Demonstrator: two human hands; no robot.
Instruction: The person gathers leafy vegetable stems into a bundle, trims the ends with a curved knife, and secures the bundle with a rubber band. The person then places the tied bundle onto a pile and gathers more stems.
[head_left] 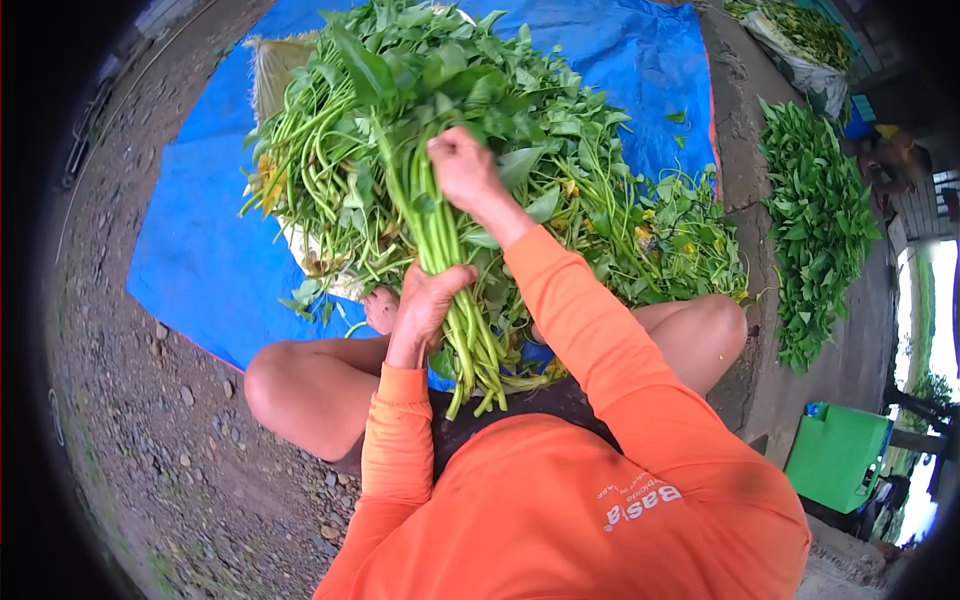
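My left hand (431, 298) is wrapped round a thick bunch of water spinach (437, 240). The cut stem ends hang below that hand toward my lap, and the leafy tops point away from me. My right hand (466, 172) is closed at the right side of the bunch, just below its leaves. Its fingertips are partly hidden and a little blurred, so what they pinch cannot be made out. Behind and beside both hands spreads a large loose heap of the same leafy greens (590, 175), with some yellowed leaves among it.
The heap lies on a blue tarp (200, 250) with a pale sack (275, 75) at its left. Stony ground (200, 440) borders the tarp. To the right are a row of bundled greens (815, 230), a filled sack (800, 50), a green box (838, 455) and another person (895, 160).
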